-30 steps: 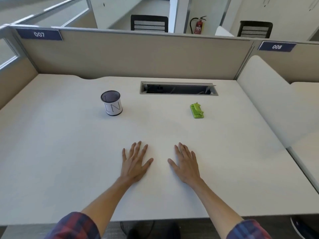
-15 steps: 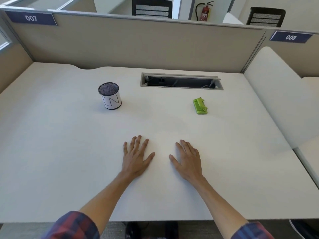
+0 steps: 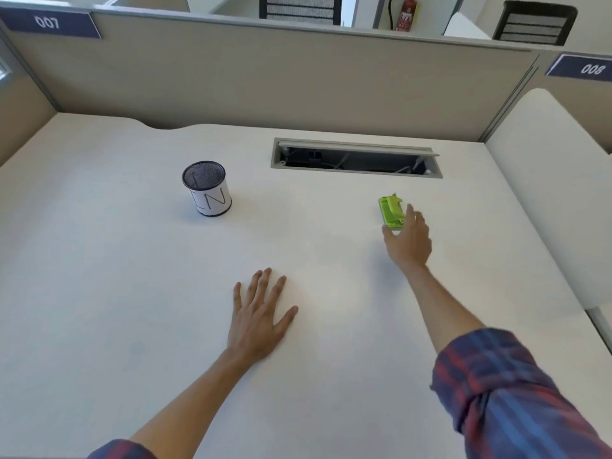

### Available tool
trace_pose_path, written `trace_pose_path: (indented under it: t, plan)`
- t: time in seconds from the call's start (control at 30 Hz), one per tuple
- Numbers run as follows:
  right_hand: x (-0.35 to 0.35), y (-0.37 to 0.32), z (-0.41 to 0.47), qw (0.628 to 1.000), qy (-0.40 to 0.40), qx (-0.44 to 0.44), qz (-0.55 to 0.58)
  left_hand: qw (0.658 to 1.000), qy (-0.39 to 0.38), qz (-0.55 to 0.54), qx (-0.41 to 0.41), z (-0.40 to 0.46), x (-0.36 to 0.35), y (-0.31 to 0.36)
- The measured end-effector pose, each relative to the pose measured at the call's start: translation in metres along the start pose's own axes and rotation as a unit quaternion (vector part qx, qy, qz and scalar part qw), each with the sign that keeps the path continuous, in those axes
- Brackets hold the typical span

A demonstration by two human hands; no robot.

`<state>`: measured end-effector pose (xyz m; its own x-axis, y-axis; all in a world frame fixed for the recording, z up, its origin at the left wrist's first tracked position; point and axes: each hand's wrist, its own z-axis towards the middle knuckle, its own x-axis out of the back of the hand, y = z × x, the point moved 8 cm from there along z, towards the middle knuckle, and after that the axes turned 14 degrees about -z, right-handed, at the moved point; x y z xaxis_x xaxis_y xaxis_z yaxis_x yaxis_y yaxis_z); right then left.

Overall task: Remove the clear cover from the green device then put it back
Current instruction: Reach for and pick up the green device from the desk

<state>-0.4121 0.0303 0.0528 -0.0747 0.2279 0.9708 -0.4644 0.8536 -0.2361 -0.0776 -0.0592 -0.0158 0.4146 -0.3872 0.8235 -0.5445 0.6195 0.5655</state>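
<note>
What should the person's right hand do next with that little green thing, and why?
Probably close the fingers around the green device and lift it. The right hand is open and just reaching its near end, while the left hand lies flat on the desk. Nothing is gripped yet.

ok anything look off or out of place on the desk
Nothing spilled or damaged. The one oddity is the cable hatch at the back of the desk, standing open with wires showing. The pen cup is upright and the green device lies flat.
</note>
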Motion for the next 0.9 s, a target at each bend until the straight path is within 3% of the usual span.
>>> trace_pose_path:
  t: [0.23,0.37,0.57,0.9]
  plan:
    - [-0.003,-0.01,0.049,0.996,-0.024,0.022,-0.083,1.0,0.003,0.005,0.003,0.0,0.002,0.002]
    - [-0.01,-0.014,0.048,0.996,0.003,0.013,-0.093,1.0,0.002,0.01,0.009,0.0,0.002,0.001]
    - [-0.012,-0.007,0.032,0.997,0.06,0.005,-0.054,1.0,0.005,0.014,0.008,0.0,0.001,0.001]
    - [-0.011,-0.005,-0.031,0.995,0.087,0.0,0.049,1.0,0.001,0.013,0.007,-0.001,-0.001,0.002]
